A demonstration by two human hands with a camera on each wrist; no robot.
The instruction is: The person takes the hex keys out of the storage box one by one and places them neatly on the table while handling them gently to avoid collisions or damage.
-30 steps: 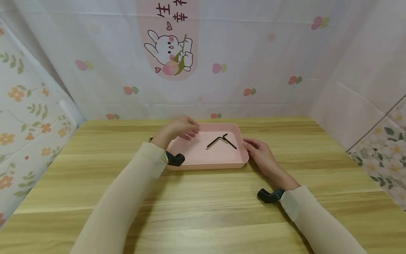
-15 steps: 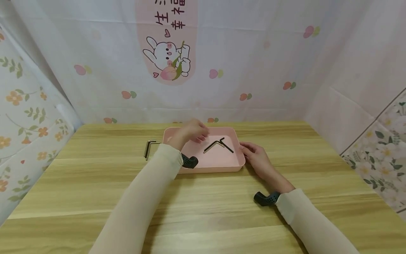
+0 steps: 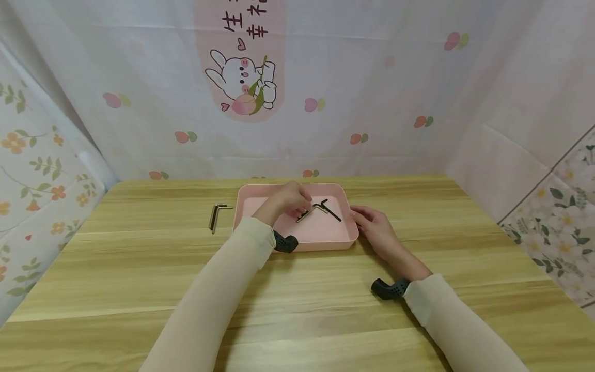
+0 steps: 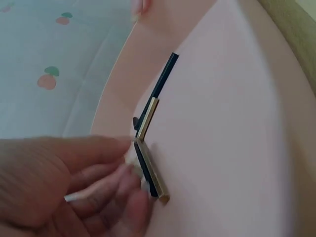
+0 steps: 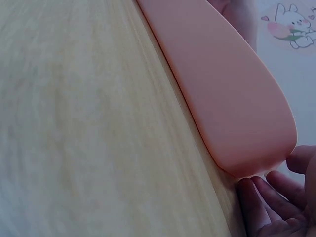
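A shallow pink tray [image 3: 321, 246] stands near the back of the table with black and brass hex keys inside. My left hand [image 3: 288, 200] reaches over the tray's left side. In the left wrist view, its curled fingertips pinch at a black hex key [image 4: 146, 170] lying alongside a brass hex key [image 4: 157, 170]. Another black hex key [image 4: 165, 76] extends beyond them on the tray floor. My right hand [image 3: 378, 232] grips the tray's right end, its thumb at the rim and its fingers against the outer wall, as the right wrist view shows.
Left of the tray, several hex keys [image 3: 214, 218] lie together on the wooden table [image 3: 297, 305]. A printed white curtain [image 3: 372, 77] hangs behind the table, with flowered cloth at both sides.
My left hand has moved right across the tray and down onto the hex keys, uncovering those on the table at left. The right hand stays at the tray's right end.
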